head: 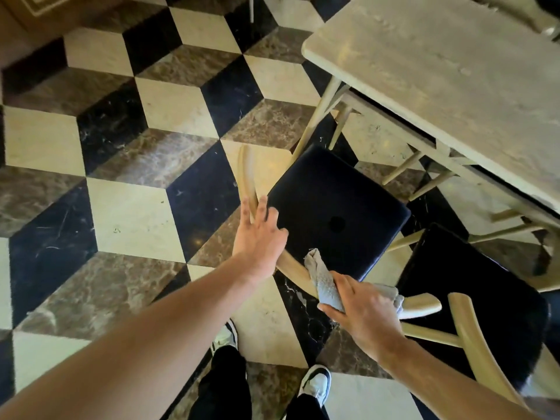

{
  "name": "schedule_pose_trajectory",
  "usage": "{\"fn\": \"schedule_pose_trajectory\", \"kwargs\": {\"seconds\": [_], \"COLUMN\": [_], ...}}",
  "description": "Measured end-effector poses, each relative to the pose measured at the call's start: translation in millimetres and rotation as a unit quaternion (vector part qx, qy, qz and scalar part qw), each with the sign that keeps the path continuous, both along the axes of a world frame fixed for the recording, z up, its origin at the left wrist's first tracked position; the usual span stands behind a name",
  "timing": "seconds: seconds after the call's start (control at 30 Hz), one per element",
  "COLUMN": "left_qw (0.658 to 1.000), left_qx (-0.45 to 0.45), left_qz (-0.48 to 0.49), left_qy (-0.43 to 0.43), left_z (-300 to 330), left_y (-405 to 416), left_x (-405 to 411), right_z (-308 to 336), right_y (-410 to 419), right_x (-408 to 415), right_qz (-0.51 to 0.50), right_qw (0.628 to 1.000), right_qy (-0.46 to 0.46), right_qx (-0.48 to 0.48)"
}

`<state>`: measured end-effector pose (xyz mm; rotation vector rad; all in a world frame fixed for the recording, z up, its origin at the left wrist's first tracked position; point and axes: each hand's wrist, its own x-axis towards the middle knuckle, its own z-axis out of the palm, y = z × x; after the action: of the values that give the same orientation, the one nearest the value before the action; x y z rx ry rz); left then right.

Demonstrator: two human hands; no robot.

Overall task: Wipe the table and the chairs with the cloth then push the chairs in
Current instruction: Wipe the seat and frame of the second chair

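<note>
A wooden chair with a black seat (336,207) stands pulled out from the pale stone table (439,71). My left hand (257,234) rests with straight fingers on the chair's curved wooden back rail (247,177), at the seat's left edge. My right hand (363,310) grips a grey cloth (322,281) and presses it on the same rail near the seat's near corner. A second chair with a black seat (472,298) stands to the right, close beside the first.
The floor (127,213) is cube-patterned marble in black, cream and brown. Table legs and stretchers (403,168) run under the tabletop behind the chairs. My two feet in white shoes (315,383) stand just below the chair. Another chair's back (527,13) shows at the top right.
</note>
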<state>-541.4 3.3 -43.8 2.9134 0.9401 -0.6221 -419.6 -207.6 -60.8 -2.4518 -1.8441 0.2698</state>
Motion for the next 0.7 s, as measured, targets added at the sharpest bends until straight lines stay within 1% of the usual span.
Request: {"fn": "schedule_pose_trajectory", "kwargs": {"seconds": [0.1,0.27,0.33,0.43,0.5,0.57,0.63,0.7], "left_qw": [1.000,0.999,0.996,0.987,0.982,0.985,0.990,0.985], "left_qx": [0.001,-0.023,-0.029,-0.043,-0.049,-0.048,-0.057,-0.118], "left_qz": [-0.016,-0.041,-0.069,-0.139,-0.157,-0.141,-0.097,-0.024], "left_qy": [-0.021,-0.026,-0.038,-0.074,-0.091,-0.084,-0.080,-0.124], "left_z": [-2.0,0.6,-2.6,-7.6,-7.8,-6.8,-5.5,-4.2], "left_y": [3.4,23.3,32.1,54.8,77.9,109.0,141.7,173.7], "left_x": [0.0,6.1,2.1,-4.8,-4.9,-0.1,5.1,10.9], "right_z": [5.6,17.7,19.2,19.7,20.6,20.6,22.2,22.4], "right_y": [30.7,89.3,93.6,91.0,90.6,92.6,93.9,98.9], "right_x": [-21.7,-48.0,-49.1,-47.9,-48.4,-48.5,-49.4,-51.5], "right_qz": [-0.036,-0.101,-0.104,-0.113,-0.119,-0.128,-0.131,-0.133], "right_qw": [0.999,0.995,0.994,0.992,0.992,0.990,0.990,0.990], "right_qy": [-0.032,-0.011,0.011,0.030,0.035,0.038,0.036,0.038], "right_qx": [0.018,-0.022,-0.028,-0.036,-0.037,-0.034,-0.034,-0.038]}}
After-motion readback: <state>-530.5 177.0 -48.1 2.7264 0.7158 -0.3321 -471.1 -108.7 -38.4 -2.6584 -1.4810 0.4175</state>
